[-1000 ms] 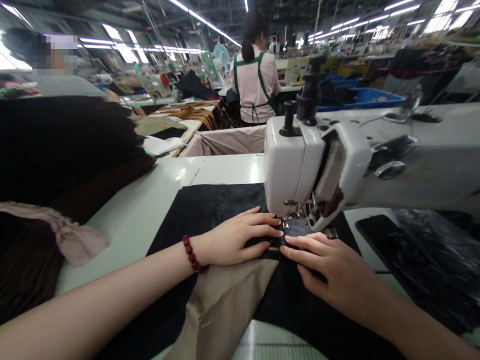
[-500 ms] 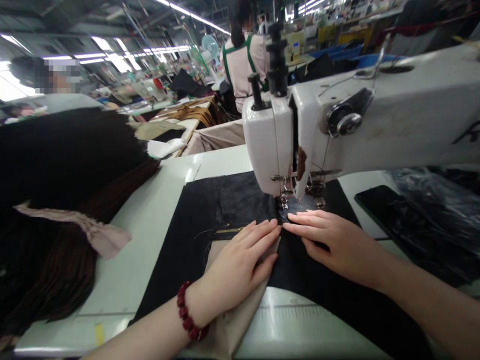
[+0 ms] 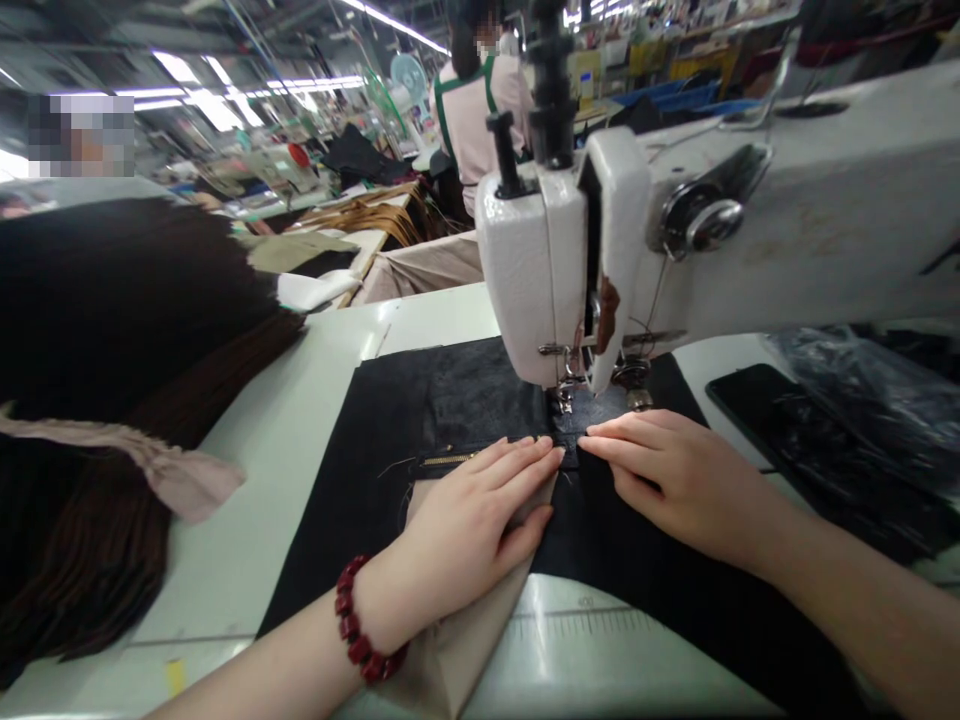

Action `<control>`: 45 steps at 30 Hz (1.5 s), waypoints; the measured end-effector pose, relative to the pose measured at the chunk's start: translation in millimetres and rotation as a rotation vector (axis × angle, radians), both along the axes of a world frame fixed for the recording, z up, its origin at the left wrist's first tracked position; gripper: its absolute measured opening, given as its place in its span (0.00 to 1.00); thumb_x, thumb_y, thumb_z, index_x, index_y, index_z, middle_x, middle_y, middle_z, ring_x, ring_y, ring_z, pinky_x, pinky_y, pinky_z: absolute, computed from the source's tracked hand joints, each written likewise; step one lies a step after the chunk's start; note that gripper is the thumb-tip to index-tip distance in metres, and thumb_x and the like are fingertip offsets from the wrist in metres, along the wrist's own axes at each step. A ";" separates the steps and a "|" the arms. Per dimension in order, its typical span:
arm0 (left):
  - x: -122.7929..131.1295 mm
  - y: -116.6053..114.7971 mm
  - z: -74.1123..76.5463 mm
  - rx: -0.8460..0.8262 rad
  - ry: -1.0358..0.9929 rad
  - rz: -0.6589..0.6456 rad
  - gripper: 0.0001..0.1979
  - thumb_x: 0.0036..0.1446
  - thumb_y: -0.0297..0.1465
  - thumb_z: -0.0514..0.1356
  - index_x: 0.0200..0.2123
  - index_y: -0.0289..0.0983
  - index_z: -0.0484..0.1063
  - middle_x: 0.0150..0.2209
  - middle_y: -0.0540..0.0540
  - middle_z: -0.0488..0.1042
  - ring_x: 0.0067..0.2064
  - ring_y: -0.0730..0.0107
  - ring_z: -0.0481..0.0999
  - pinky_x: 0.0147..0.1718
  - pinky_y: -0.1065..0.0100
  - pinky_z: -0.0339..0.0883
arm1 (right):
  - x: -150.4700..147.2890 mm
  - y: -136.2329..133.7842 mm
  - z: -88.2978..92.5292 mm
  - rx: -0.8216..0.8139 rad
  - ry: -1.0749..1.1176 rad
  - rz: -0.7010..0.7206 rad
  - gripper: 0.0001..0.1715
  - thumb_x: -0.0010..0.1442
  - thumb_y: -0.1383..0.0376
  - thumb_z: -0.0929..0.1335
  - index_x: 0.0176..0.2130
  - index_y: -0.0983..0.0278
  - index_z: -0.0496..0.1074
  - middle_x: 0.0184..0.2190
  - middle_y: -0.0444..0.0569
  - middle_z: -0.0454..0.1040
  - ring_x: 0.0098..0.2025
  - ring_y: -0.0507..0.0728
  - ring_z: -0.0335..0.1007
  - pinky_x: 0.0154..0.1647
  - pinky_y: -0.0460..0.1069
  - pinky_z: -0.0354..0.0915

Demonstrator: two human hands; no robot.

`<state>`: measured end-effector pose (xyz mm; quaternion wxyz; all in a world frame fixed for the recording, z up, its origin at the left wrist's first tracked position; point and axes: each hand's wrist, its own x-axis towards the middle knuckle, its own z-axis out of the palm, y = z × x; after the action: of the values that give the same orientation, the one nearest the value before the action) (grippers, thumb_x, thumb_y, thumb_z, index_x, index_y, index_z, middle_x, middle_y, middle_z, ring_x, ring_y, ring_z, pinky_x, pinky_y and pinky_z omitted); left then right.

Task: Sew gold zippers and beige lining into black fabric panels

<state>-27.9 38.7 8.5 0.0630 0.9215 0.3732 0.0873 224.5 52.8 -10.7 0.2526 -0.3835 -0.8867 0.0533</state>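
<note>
A black fabric piece (image 3: 390, 420) with a brass zipper (image 3: 442, 459) lies flat under the head of a white sewing machine (image 3: 555, 260). A beige lining piece (image 3: 465, 640) hangs from it toward me. My left hand (image 3: 472, 520), with a red bead bracelet on the wrist, lies flat on the beige and black cloth, fingers stretched toward the presser foot (image 3: 564, 398). My right hand (image 3: 675, 475) presses flat on the black fabric just right of the needle, fingertips almost meeting the left ones.
A tall stack of dark brown and black fabric (image 3: 112, 330) tied with a pink strip fills the left of the table. A black phone (image 3: 780, 420) and a dark plastic bag (image 3: 870, 400) lie at the right. Other workers stand and sit behind.
My left hand slid back from across the zipper to lie along the beige piece, uncovering the zipper. The view dropped lower and nearer the machine. Both hands stay flat by the needle.
</note>
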 end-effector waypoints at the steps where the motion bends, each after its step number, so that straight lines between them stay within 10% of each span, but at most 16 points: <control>1: -0.1 -0.1 -0.4 -0.001 -0.006 0.005 0.24 0.66 0.35 0.54 0.64 0.42 0.60 0.65 0.49 0.63 0.64 0.65 0.64 0.65 0.58 0.58 | 0.0 0.0 -0.3 -0.005 -0.009 0.019 0.19 0.63 0.70 0.64 0.52 0.62 0.73 0.48 0.50 0.76 0.50 0.58 0.70 0.54 0.57 0.66; 45: 18.4 6.7 27.1 -0.127 0.169 0.079 0.32 0.56 0.30 0.57 0.64 0.43 0.58 0.57 0.49 0.68 0.56 0.61 0.68 0.55 0.59 0.69 | 5.0 -1.8 6.5 -0.003 -0.138 -0.013 0.14 0.63 0.67 0.64 0.47 0.60 0.75 0.45 0.51 0.74 0.47 0.60 0.67 0.49 0.58 0.63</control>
<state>-9.4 45.4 35.6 0.0858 0.9042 0.4182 -0.0121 229.4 51.0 -4.2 0.1907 -0.3923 -0.8995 0.0264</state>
